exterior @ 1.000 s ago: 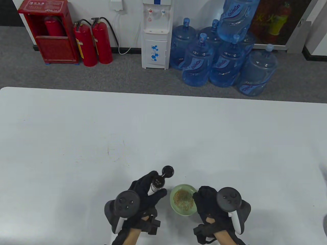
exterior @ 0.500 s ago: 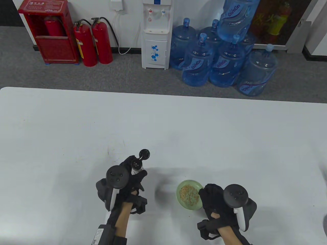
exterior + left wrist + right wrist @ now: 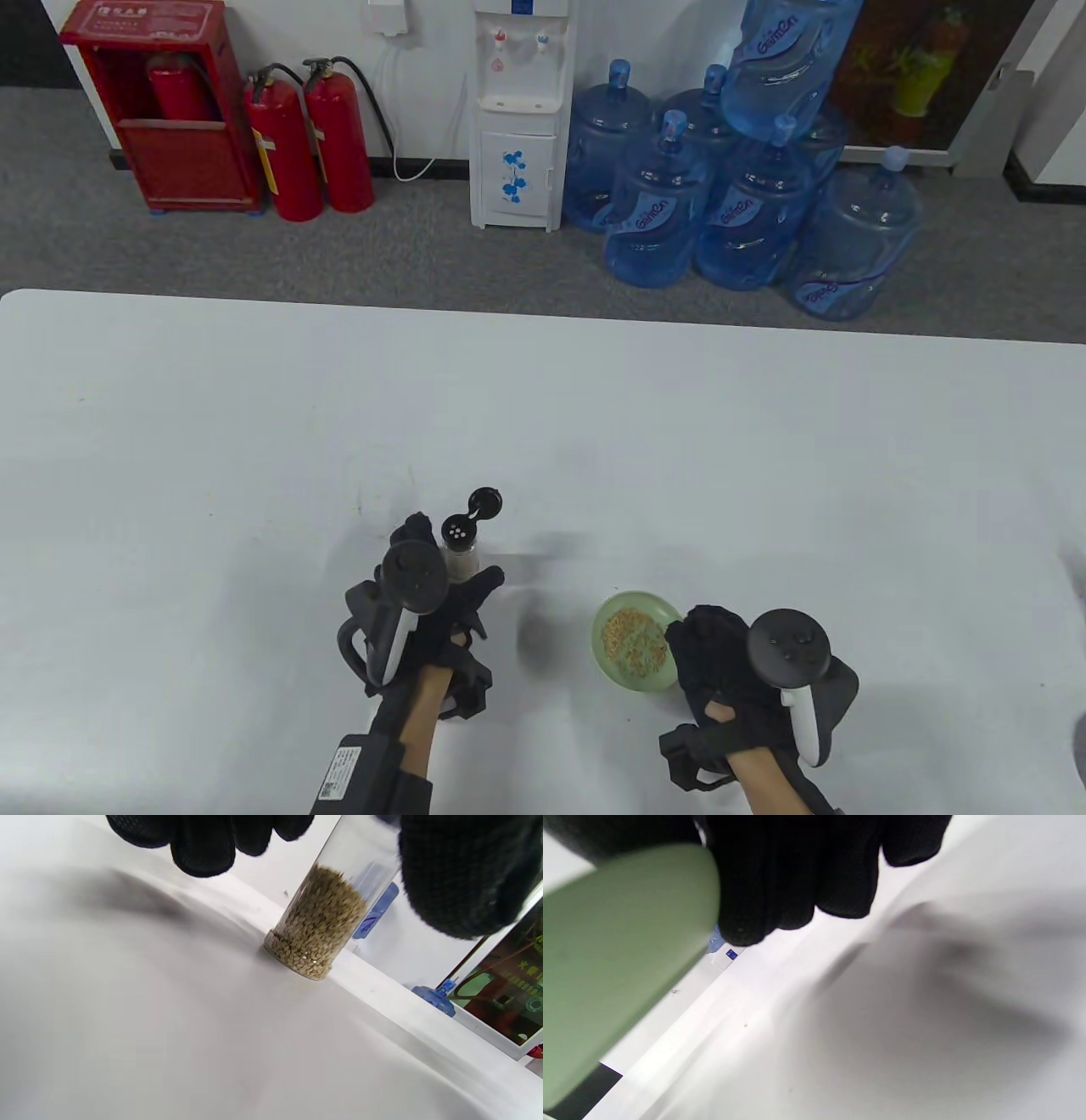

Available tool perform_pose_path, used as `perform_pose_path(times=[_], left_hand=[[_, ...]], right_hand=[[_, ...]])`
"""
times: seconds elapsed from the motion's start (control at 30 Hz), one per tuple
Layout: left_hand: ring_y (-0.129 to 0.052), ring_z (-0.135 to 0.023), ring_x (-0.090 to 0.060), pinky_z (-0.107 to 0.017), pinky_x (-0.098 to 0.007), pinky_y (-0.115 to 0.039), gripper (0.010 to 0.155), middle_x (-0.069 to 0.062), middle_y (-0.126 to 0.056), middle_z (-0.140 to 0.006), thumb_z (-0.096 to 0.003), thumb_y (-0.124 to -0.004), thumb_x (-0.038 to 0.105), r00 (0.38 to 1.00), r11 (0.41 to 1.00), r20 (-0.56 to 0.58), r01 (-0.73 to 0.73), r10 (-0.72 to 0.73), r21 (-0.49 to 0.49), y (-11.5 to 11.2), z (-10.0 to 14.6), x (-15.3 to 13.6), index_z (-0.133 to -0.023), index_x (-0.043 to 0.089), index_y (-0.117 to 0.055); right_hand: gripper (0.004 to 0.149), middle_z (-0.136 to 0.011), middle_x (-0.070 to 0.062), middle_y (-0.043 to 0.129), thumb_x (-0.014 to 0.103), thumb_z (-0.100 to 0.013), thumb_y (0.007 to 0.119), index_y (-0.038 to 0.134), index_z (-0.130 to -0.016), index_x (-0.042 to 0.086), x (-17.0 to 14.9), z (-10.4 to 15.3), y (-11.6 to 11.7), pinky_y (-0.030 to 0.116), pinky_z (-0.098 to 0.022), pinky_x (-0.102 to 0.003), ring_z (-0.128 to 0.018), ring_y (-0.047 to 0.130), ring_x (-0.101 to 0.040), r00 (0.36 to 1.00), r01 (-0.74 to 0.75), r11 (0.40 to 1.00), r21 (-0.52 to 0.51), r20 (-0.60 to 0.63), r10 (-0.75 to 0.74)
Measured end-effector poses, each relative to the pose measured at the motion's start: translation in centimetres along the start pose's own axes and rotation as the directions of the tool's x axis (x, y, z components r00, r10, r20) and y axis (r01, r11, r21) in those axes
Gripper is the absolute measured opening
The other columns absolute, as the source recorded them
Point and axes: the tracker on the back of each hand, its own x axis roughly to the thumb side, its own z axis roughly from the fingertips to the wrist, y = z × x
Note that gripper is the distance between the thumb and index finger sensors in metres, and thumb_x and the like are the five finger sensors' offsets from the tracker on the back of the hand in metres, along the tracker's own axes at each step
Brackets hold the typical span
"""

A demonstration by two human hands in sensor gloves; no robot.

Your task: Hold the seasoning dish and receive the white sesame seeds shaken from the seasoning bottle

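A clear seasoning bottle (image 3: pixel 461 556) half full of pale sesame seeds (image 3: pixel 322 925) stands upright on the white table, its black flip lid (image 3: pixel 485 501) hanging open. My left hand (image 3: pixel 448 567) curls round it, fingers (image 3: pixel 203 844) on one side and thumb on the other. A small green seasoning dish (image 3: pixel 632 645) with a heap of seeds sits to the right. My right hand (image 3: pixel 691 645) grips its right rim. In the right wrist view the dish's underside (image 3: pixel 619 955) hangs above the table, with my fingers (image 3: pixel 780 878) beneath it.
The white table (image 3: pixel 254 424) stretches far and wide around both hands. Beyond its far edge, on the floor, stand blue water jugs (image 3: pixel 730 212), a white water dispenser (image 3: pixel 517 119) and red fire extinguishers (image 3: pixel 310 136).
My left hand has drawn the bottle away from the dish to the left, turned it upright and lowered it onto the table. The right hand and dish shifted slightly to the right.
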Motion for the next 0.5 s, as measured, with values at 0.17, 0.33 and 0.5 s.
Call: perform_pose_path(times=[0.17, 0.33, 0.5], left_hand=[[-0.064, -0.104, -0.040, -0.076, -0.061, -0.055, 0.099, -0.010, -0.041, -0.117, -0.0370, -0.083, 0.068, 0.996, 0.997, 0.086, -0.033, 0.026, 0.076, 1.3, 4.0, -1.1, -0.114, 0.020, -0.043], [-0.073, -0.099, -0.039, -0.073, -0.060, -0.060, 0.087, -0.010, -0.054, -0.113, -0.0402, -0.082, 0.065, 0.934, 0.928, 0.056, -0.357, 0.353, 0.105, 2.4, 5.5, -3.1, -0.109, 0.020, -0.055], [-0.076, -0.097, -0.038, -0.072, -0.059, -0.062, 0.081, -0.008, -0.058, -0.111, -0.0421, -0.081, 0.063, 0.941, 0.928, 0.077, -0.337, 0.329, 0.159, 3.3, 5.1, -4.4, -0.108, 0.020, -0.059]], right_hand=[[0.041, -0.093, 0.004, 0.082, 0.050, -0.043, 0.086, 0.095, -0.064, 0.017, -0.2, -0.2, 0.2, 0.057, -0.075, -0.053, -0.089, 0.081, -0.026, 1.000, -0.026, 0.999, -0.019, -0.010, 0.026], [0.041, -0.093, 0.004, 0.082, 0.050, -0.043, 0.086, 0.095, -0.064, 0.016, -0.7, 0.4, 0.3, 0.056, -0.074, -0.053, -0.089, 0.081, -0.026, 0.999, -0.041, 0.999, -0.019, -0.007, 0.041], [0.041, -0.093, 0.004, 0.082, 0.050, -0.043, 0.086, 0.095, -0.065, 0.016, -1.0, 0.3, 0.3, 0.056, -0.074, -0.053, -0.089, 0.081, -0.026, 0.999, -0.030, 0.999, -0.034, -0.026, 0.029]])
